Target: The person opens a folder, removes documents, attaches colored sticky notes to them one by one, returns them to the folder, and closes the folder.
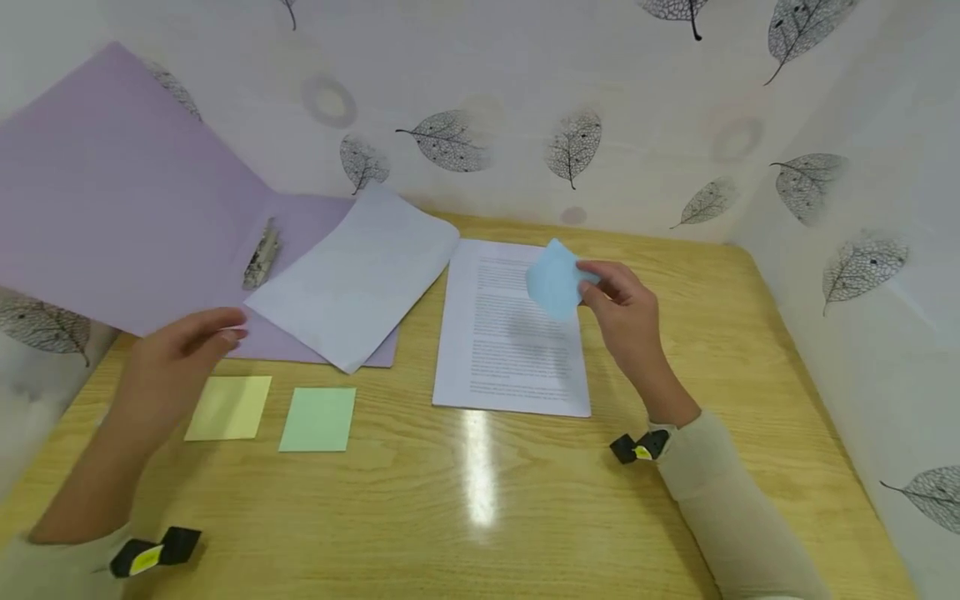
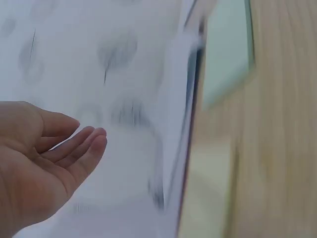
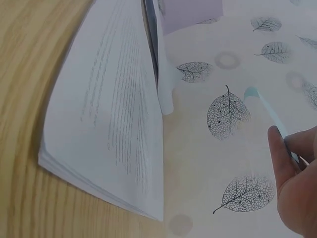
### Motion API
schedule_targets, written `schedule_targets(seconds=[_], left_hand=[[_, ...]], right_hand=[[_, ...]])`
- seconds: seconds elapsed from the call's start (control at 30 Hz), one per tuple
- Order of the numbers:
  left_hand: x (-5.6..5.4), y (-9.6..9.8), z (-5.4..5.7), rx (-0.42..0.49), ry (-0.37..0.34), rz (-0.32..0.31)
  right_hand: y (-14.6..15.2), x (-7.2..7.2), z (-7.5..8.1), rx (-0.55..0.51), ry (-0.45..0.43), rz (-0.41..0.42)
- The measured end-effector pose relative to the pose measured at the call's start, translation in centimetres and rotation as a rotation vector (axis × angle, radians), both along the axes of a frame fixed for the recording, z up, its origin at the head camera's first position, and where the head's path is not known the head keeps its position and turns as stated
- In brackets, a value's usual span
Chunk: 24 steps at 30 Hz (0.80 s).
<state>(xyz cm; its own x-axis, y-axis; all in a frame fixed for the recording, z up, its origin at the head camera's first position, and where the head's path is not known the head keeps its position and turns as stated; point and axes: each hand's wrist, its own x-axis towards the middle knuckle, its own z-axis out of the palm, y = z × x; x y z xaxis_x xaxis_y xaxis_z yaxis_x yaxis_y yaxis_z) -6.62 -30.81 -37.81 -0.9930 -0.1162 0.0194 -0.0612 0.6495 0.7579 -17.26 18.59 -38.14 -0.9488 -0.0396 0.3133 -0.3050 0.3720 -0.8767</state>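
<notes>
Above the right part of a stack of printed pages [image 1: 517,367], my right hand [image 1: 626,312] pinches a light blue sticky note [image 1: 553,282] between thumb and fingers. The right wrist view shows this note [image 3: 272,111] almost edge-on, its far end curled, with the hand [image 3: 297,186] at the right border. My left hand [image 1: 176,358] holds nothing; its fingers are loosely bent near the corner of a blank-looking white sheet [image 1: 360,275]. That sheet lies tilted over an opened purple folder [image 1: 135,192]. In the left wrist view the hand [image 2: 44,163] appears palm visible, fingers apart from the paper.
A yellow sticky pad [image 1: 228,408] and a green sticky pad [image 1: 317,419] lie on the wooden table [image 1: 390,517] in front of the folder. The folder has a metal clip [image 1: 262,254] at its fold. Leaf-patterned walls [image 1: 495,83] border the table's back and right sides.
</notes>
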Motion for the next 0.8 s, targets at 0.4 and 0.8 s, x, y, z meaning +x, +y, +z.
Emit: schedule_targets(seconds=[0.4, 0.8], left_hand=[[-6.3, 21.0, 2.5, 0.456, 0.040, -0.522], [-8.9, 25.6, 1.8, 0.861, -0.107, -0.565]], right_hand=[[-1.7, 2.1, 1.2, 0.004, 0.034, 0.067], [-3.0, 4.3, 2.5, 0.237, 0.385, 0.258]])
